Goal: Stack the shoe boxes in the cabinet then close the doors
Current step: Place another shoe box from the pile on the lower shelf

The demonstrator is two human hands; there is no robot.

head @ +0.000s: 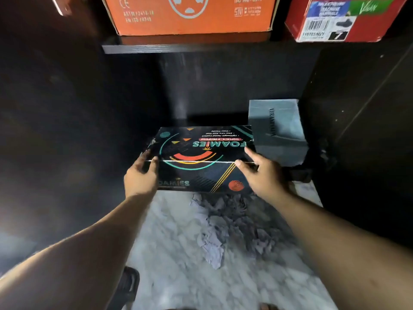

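A black shoe box (201, 151) with colourful arcs and the word FOAMIES sits at the front of the dark cabinet's bottom compartment. My left hand (140, 175) grips its near left corner, thumb over the lid edge. My right hand (261, 175) holds the near right corner, fingers along the side. To its right stands a grey shoe box (277, 126), touching or nearly touching it. On the shelf (145, 49) above rest an orange shoe box (190, 14) and a red shoe box (342, 19).
Dark cabinet walls close in on the left (67, 108) and right (357, 108). The floor (178, 253) in front is pale marble with a grey patch. A dark sandal (127, 285) shows at the bottom edge.
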